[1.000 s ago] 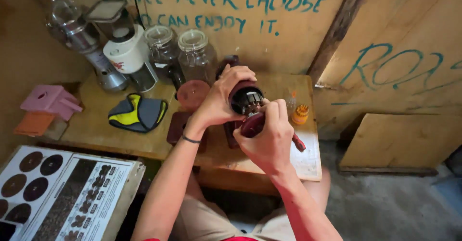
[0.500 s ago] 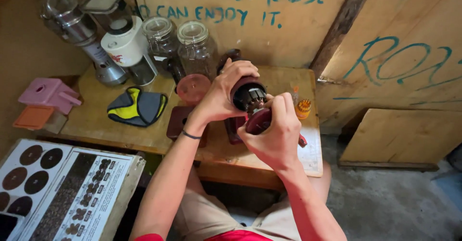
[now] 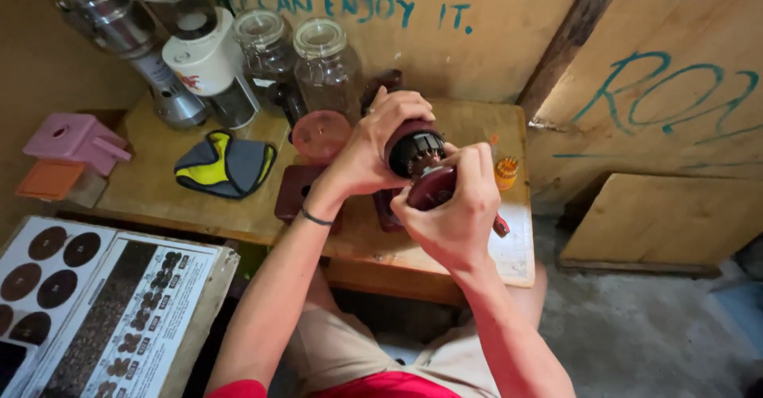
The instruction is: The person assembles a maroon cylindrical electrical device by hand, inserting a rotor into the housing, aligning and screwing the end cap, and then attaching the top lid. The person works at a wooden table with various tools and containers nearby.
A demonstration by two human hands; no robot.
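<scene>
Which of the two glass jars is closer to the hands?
The right glass jar, beside the pink lid. The left hand is nearer it than the other jar, which stands by the white grinder.

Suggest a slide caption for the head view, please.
Both hands, left hand and right hand, grip a dark red grinder over a wooden table.

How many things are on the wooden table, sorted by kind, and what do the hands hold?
Glass jars: 2
Grinders on the table: 2
Pink lid: 1
Grey-yellow cloth: 1
Small orange bottle: 1
Dark red device in left hand and right hand: 1
Total: 8
</scene>
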